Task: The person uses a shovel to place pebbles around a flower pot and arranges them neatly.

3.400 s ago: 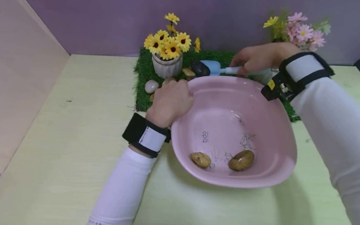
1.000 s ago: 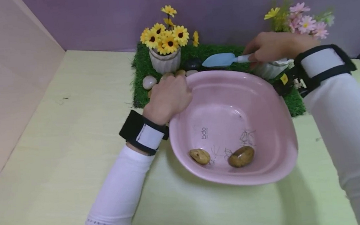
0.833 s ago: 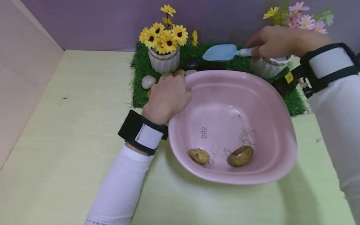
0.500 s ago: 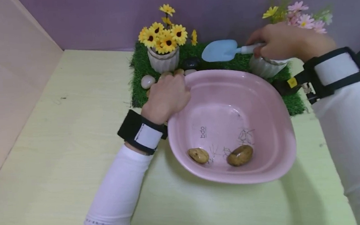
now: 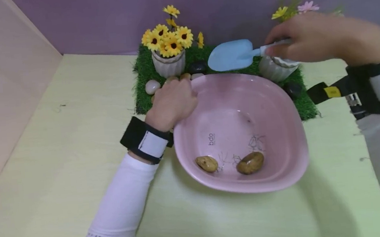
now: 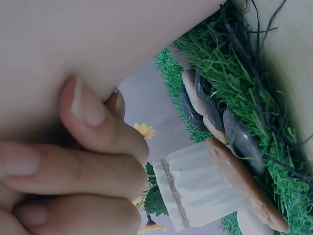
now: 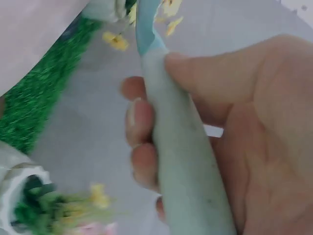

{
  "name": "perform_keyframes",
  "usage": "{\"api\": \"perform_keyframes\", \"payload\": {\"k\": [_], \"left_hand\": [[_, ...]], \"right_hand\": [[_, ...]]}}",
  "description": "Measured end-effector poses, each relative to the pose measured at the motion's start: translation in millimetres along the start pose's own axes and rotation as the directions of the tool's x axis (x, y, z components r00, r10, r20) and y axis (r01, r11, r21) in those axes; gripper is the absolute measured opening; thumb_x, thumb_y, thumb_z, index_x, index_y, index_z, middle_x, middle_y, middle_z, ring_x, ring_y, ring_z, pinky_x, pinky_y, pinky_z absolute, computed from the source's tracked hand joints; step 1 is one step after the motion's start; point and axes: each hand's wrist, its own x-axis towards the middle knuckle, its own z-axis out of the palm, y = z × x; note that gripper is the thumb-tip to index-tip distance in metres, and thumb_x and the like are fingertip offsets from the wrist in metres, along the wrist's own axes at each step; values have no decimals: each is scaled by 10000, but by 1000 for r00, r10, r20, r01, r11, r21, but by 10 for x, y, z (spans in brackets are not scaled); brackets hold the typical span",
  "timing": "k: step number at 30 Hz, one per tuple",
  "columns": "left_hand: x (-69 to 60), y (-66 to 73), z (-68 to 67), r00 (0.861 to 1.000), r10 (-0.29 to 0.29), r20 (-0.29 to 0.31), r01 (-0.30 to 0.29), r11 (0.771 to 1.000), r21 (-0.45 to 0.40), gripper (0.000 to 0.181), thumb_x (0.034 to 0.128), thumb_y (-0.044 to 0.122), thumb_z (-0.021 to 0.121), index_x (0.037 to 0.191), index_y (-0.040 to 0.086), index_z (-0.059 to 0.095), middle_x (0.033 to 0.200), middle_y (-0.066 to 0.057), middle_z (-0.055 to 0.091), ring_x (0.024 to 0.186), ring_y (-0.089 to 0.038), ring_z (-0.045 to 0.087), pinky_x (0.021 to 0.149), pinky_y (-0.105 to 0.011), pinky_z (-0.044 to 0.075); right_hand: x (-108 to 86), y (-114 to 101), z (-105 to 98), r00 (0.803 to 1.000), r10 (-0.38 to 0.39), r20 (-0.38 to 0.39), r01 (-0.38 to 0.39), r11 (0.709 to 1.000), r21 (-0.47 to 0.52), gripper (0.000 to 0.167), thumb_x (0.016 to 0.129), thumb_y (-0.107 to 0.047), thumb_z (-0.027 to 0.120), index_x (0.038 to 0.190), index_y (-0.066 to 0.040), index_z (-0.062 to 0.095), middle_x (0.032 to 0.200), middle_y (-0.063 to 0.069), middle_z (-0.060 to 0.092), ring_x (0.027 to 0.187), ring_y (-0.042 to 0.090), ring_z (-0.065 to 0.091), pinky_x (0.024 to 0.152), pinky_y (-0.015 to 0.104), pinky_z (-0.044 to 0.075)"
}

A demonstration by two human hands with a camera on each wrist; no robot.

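My left hand [image 5: 174,102] grips the far-left rim of a pink basin [image 5: 281,133], which is tilted above the table with two brown stones [image 5: 250,163] inside. In the left wrist view, curled fingers [image 6: 112,132] lie against the basin's pink underside. My right hand [image 5: 322,37] holds a small light-blue trowel [image 5: 232,55] by its pale handle. Its blade points left, over the far part of the turf and just beyond the basin. The right wrist view shows the thumb along the handle [image 7: 183,142] and the other fingers wrapped round it.
On the artificial turf [image 5: 305,106] stand a pot of yellow flowers [image 5: 169,63] at left and a pale pot [image 5: 277,69] of pink and yellow flowers at right. Several stones, including a white one [image 5: 152,86] and a black one [image 5: 198,66], lie near the left pot. A purple wall [image 5: 100,21] rises behind.
The trowel has risen from the dark stone by the left pot, and its blade has turned broad side to the camera. My right hand has moved right and up; the left hand keeps its grip.
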Motion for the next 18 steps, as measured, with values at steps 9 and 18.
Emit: {"api": "perform_keyframes", "payload": {"k": [9,18], "left_hand": [[5,-21,-12,1000,14,10,-15,1000,16,422,1020,291,416,1369,62,479,1156,-186,569,1033,-307,549,696,-472,549],[2,-18,-8,1000,26,0,-26,1000,5,389,1022,292,413,1320,59,502,1141,-192,570,1016,-311,552,681,-476,541]], "right_hand": [[-136,-361,16,986,74,150,-41,977,-211,455,995,-485,495,1362,-233,587,1275,148,659,1036,361,662,800,582,499],[-315,-564,142,997,37,72,-11,946,-324,217,903,-318,637,1104,-275,708,846,-22,719,879,326,678,1022,745,245]]}}
